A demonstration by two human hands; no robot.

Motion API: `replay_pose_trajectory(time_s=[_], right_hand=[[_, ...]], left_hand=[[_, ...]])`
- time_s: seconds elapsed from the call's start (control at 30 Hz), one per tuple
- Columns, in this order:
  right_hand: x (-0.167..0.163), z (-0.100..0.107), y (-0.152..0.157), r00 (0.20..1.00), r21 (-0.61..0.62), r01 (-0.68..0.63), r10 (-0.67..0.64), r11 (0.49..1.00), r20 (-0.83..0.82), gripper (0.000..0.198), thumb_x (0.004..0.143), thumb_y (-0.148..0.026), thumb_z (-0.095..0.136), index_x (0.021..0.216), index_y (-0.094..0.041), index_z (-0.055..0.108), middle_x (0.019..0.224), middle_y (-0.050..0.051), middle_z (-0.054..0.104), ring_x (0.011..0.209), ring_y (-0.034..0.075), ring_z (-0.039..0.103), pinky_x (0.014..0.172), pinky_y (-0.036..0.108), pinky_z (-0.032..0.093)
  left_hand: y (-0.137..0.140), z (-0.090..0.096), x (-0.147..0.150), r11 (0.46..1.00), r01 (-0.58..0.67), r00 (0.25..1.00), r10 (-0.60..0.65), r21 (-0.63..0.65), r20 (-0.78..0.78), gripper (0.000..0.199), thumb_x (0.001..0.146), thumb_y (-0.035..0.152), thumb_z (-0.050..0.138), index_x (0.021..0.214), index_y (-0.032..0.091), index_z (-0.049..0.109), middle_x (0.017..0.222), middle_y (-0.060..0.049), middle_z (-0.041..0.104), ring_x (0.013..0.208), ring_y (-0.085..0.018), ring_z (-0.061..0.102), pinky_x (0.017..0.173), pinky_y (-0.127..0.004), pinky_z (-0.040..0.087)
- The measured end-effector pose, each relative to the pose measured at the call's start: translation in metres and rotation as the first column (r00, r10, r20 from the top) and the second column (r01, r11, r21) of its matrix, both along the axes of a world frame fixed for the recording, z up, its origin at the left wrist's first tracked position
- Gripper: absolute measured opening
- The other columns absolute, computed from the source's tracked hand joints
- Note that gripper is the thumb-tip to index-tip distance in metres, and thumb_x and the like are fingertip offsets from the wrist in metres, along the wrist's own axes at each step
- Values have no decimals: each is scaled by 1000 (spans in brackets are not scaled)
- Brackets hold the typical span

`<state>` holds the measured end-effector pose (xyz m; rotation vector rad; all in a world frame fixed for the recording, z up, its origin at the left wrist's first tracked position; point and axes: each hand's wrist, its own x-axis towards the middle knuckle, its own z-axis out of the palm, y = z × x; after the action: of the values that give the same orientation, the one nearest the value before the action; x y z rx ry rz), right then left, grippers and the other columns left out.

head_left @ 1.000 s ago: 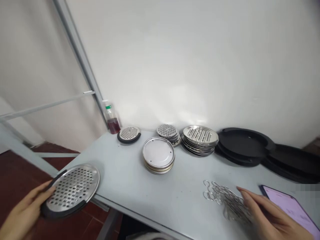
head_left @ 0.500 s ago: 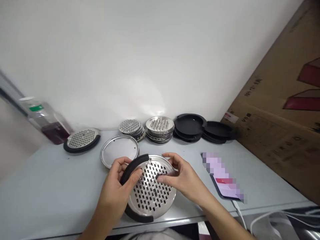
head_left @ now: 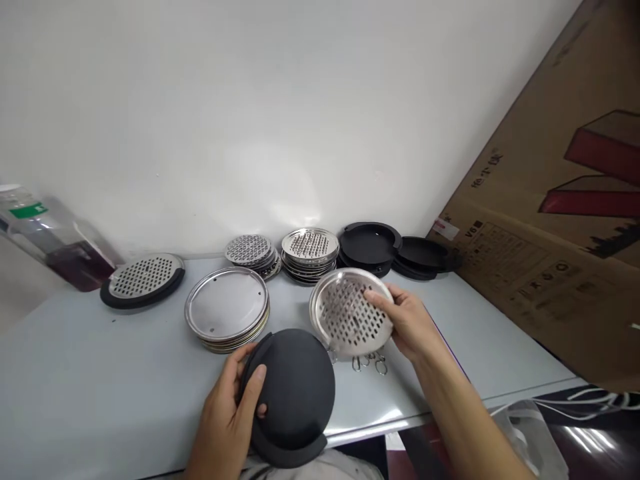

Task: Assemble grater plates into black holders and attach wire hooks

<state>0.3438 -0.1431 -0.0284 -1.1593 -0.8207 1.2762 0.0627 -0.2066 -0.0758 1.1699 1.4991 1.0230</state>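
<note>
My left hand (head_left: 225,407) grips a round black tray (head_left: 300,393) by its raised left rim, thumb over the inner face, above the table's front edge. My right hand (head_left: 413,320) has a round metal grater plate (head_left: 345,320) pinched at its right side, thumb on the perforated face. A second metal rim shows along the plate's upper left edge; whether it is a separate disc I cannot tell. The plate is lifted and tilted, apart from the tray. Small metal rings (head_left: 370,363) lie on the table just below it.
Smooth metal discs (head_left: 227,303) are stacked at centre left. Behind are two stacks of grater plates (head_left: 249,248) (head_left: 310,245) and black trays (head_left: 370,243). A grater in a black holder (head_left: 145,277) and a bottle (head_left: 75,257) stand left; a cardboard box (head_left: 540,233) right.
The grater plate has come out of the black tray. My right hand has carried it up and right, while my left hand keeps the tray. The view has shifted slightly.
</note>
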Motion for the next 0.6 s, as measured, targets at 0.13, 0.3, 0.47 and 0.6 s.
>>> replay_pose_trajectory(time_s=[0.13,0.3,0.47,0.6], right_hand=[[-4,15,17,974,92,185,-171,978,-148,44,66,-30,85,106,-25,67,86,0,76,73,17,70,67,28,56],[-37,19,36,925,7,33,-28,999,-379,26,76,-26,74,101,-21,68,87,1,75,70,16,68,61,25,55],[-73,25,36,873,-108,-176,105,979,-476,13,84,-32,66,83,-18,65,70,2,72,52,15,62,49,26,50],[-96,26,32,924,102,-117,146,988,-354,26,81,-40,70,96,-19,66,85,3,73,72,19,68,66,30,56]], left_hand=[[7,-7,-5,996,44,994,-37,73,-99,53,89,53,55,134,26,47,128,-10,61,96,-26,70,76,-38,63],[3,0,-13,916,237,891,-71,325,-449,49,88,42,61,135,32,52,143,-8,53,130,-32,52,105,-51,48],[28,53,-7,801,385,867,-144,459,-477,67,89,44,63,149,36,33,155,-8,37,137,-34,42,111,-54,41],[68,88,21,668,506,856,-465,545,-225,78,96,49,49,156,35,2,164,-5,14,146,-30,27,116,-46,36]])
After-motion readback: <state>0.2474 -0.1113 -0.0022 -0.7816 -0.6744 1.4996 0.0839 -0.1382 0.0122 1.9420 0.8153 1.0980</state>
